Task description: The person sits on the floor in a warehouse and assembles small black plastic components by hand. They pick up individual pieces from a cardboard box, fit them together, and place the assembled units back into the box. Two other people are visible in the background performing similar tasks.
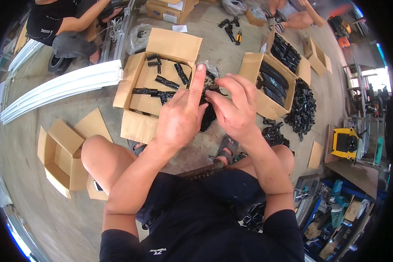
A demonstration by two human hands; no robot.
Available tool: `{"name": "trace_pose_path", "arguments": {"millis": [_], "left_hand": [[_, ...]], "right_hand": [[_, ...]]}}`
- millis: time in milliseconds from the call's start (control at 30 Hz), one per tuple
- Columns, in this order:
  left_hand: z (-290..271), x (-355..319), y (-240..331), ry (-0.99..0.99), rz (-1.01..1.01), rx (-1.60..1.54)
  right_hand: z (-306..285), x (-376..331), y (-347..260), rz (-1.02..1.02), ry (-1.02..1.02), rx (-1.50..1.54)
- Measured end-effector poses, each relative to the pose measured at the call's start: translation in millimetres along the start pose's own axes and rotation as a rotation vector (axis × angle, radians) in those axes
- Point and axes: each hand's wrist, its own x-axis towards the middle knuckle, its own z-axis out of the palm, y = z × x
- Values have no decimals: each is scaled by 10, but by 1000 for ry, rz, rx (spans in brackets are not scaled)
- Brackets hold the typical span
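Both hands meet in front of me over the right side of an open cardboard box (137, 124). My right hand (236, 107) pinches a small black plastic part (214, 90) between thumb and fingertips. My left hand (179, 115) is closed at the part's other side, its index finger pointing up and its other fingers curled; what they grip is mostly hidden. Inside the box lie several loose black plastic pieces (167, 82). Under my hands is a further dark heap (208, 118), partly covered by them.
Right of my hands, a box holds rows of black parts (273, 83), with a black pile (302, 107) beside it. An open box (59, 168) stands at left near white rails (65, 89). Two other people sit farther off. A yellow-framed machine (345, 143) is at right.
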Motion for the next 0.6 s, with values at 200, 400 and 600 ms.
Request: {"name": "trace_pose_path", "arguments": {"millis": [200,400,600], "left_hand": [[10,29,-17,-9,-1,-9],[-23,15,-24,48,-86,-146],[-54,-7,-79,110,-272,-357]], "right_hand": [[18,12,1,15,-33,-43],[-122,86,9,66,5,43],[-45,-107,419,425,27,175]]}}
